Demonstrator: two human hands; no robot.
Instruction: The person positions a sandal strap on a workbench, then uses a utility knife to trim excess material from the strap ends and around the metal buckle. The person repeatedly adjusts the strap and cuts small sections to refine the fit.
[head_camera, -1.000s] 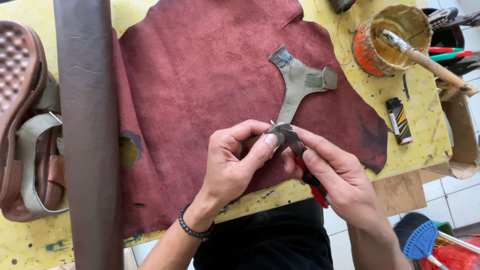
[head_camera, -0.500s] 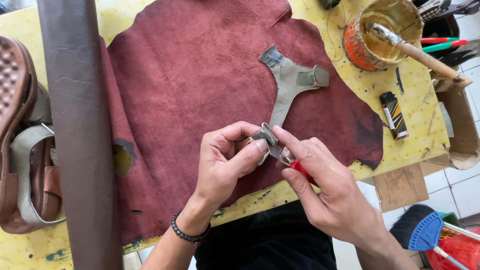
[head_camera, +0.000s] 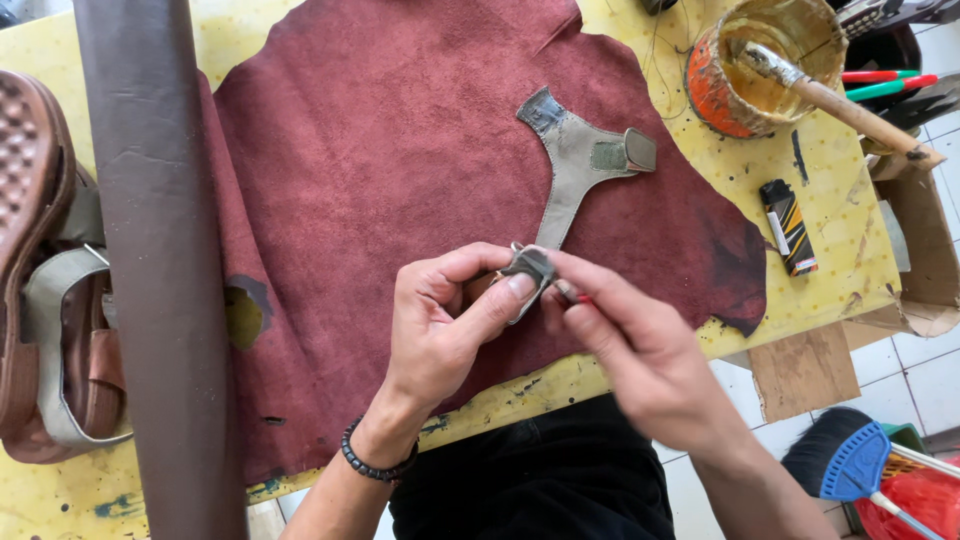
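Strap end (head_camera: 527, 268), grey and small, sits pinched between my left hand (head_camera: 440, 325) and my right hand (head_camera: 640, 345), both closed on it above the maroon suede hide (head_camera: 400, 150). Left lies a brown leather roll (head_camera: 150, 250); right stands a glue pot (head_camera: 765, 65).

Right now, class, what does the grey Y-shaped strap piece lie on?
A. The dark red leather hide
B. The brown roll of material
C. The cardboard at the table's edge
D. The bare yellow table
A: the grey strap piece lies flat on the dark red leather hide, with red suede showing all around it.
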